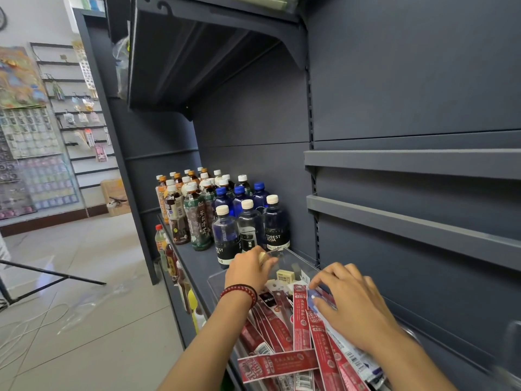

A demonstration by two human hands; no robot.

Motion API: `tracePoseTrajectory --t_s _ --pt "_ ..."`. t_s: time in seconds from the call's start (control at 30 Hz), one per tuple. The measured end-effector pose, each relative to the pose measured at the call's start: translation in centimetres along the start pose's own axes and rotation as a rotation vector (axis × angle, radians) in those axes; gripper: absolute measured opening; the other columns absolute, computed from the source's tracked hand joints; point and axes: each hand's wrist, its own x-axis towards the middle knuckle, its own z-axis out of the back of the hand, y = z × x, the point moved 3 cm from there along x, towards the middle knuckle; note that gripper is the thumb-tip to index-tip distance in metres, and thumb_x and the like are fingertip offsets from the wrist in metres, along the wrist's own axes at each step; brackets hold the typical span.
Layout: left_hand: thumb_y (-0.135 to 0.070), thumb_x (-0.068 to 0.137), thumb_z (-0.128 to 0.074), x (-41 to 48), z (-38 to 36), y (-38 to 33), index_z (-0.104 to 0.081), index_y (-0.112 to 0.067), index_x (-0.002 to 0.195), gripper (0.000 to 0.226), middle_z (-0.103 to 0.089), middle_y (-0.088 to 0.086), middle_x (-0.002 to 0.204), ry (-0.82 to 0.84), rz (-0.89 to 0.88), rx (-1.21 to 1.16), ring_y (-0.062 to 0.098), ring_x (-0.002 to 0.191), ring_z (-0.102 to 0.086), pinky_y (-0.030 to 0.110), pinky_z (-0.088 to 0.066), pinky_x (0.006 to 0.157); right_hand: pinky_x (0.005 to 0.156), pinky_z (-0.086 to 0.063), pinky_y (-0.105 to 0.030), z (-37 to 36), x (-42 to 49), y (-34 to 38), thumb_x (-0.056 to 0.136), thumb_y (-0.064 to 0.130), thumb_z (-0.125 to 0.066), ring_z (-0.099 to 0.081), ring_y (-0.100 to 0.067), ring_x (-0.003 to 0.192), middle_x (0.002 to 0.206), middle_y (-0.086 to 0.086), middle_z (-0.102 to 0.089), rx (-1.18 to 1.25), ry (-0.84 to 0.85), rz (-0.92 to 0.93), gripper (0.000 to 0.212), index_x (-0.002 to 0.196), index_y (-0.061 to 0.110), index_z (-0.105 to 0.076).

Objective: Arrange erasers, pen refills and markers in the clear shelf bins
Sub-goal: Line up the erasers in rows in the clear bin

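Head view, left fingers (251,256) perhaps gripping eraser (264,257), right fingers (333,273) pinching blue packet (313,299), bottle (275,222) labelled FOREST SODA

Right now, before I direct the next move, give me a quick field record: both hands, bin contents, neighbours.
left hand: grips a pale item over the clear bin
right hand: pinches a blue-white pack
in bin: boxed eraser
nearer pile: red refill packs, loosely crossed
neighbours: bottles standing beyond the bin on the same shelf
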Motion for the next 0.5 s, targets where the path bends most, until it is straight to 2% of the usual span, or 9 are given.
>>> tracePoseTrajectory --t_s 0.1,0.2,0.33,0.43,0.5 --pt "-0.035 0.089 -0.062 0.0 -0.7 0.2 -0.063 -0.02 0.111 0.027 -0.067 0.006 0.104 0.113 0.017 0.105 0.023 0.094 -0.063 0.035 -0.055 0.082 0.101 -0.031 -0.025 -0.2 0.0 -0.2 0.096 0.042 -0.047 -0.035 -0.002 0.121 0.127 0.023 -0.041 -0.002 -0.001 -0.002 0.023 0.119 0.043 -0.05" --pt "-0.035 0.085 -0.067 0.0 -1.3 0.2 -0.064 -0.027 0.119 0.035 -0.063 0.005 0.115 0.234 -0.006 0.208 0.023 0.103 -0.061 0.035 -0.052 0.087 0.101 -0.031 -0.025 -0.2 0.0 -0.3 0.096 0.042 -0.047 -0.034 -0.002 0.121 0.127 0.023 -0.042 0.002 0.003 -0.004 0.022 0.118 0.043 -0.05" --pt "-0.034 0.089 -0.062 0.0 -2.2 0.5 -0.06 -0.03 0.126 0.037 -0.059 0.005 0.126 0.335 0.01 0.306 0.025 0.112 -0.059 0.038 -0.05 0.095 0.102 -0.032 -0.025 -0.2 0.0 -0.2 0.096 0.042 -0.047 -0.034 -0.002 0.122 0.128 0.022 -0.042 0.005 0.008 -0.005 0.023 0.119 0.043 -0.05" --pt "-0.034 0.091 -0.057 0.0 -2.2 0.5 -0.063 -0.023 0.119 0.031 -0.062 0.006 0.119 0.314 -0.019 0.348 0.026 0.107 -0.06 0.037 -0.051 0.089 0.103 -0.031 -0.026 -0.2 0.0 -0.1 0.096 0.042 -0.048 -0.034 -0.003 0.124 0.129 0.021 -0.042 0.004 0.013 -0.006 0.024 0.12 0.043 -0.05" --pt "-0.033 0.092 -0.052 0.1 -1.8 0.0 -0.059 -0.016 0.115 0.03 -0.063 0.006 0.112 0.191 -0.076 0.274 0.025 0.099 -0.062 0.033 -0.051 0.08 0.103 -0.032 -0.025 -0.1 -0.1 -0.1 0.096 0.042 -0.048 -0.034 -0.003 0.124 0.129 0.021 -0.042 0.006 0.008 -0.003 0.024 0.12 0.042 -0.051"
